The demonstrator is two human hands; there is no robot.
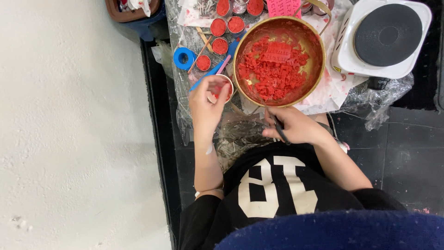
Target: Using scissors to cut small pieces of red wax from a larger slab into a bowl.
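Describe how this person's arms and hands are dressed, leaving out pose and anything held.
Both forearms are bare. The left hand and right hand wear no gloves. Black sleeves are pushed up to about the elbows, part of a black top with large white figures on the chest.

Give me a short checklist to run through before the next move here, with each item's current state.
1. Small cup secure in left hand: ok, fingers wrapped around it.
2. Dark slim tool gripped in right hand: ok; its tip reaches the bowl's near rim.
3. Brass-coloured bowl upright with red chunks inside: ok.
4. Cup close beside the bowl: ok.
5. Cup's fill level: cannot tell, fingers hide most of it.
6. Hot plate clear of the hands: ok, nothing stands on it; on or off cannot tell.
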